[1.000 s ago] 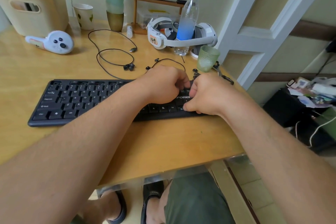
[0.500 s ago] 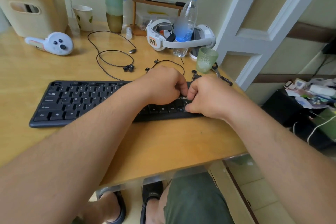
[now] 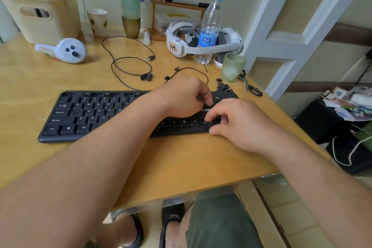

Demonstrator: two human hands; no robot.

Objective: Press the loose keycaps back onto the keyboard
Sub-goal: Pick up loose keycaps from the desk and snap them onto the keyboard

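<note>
The black keyboard (image 3: 90, 115) lies across the wooden desk (image 3: 181, 163). My left hand (image 3: 185, 96) is over its right part, fingers curled, with thumb and fingertips bunched down on a keycap that they mostly hide. My right hand (image 3: 239, 125) rests at the keyboard's right end, its fingers loosely curled and its fingertips touching the bottom row. A small pile of loose black keycaps (image 3: 222, 86) lies just behind the keyboard's right corner. A pair of keycaps (image 3: 146, 76) sits on the desk further left.
A green glass (image 3: 232, 66), scissors (image 3: 251, 88), a water bottle (image 3: 210, 26) and a white headset (image 3: 181, 44) stand behind the right end. A thin black cable (image 3: 128, 60) loops behind the keyboard. A white controller (image 3: 64, 50) and a beige basket (image 3: 40, 14) are at the far left.
My right hand has drawn back from my left hand toward the keyboard's front right corner and loosened its fingers. My left hand stays on the same spot.
</note>
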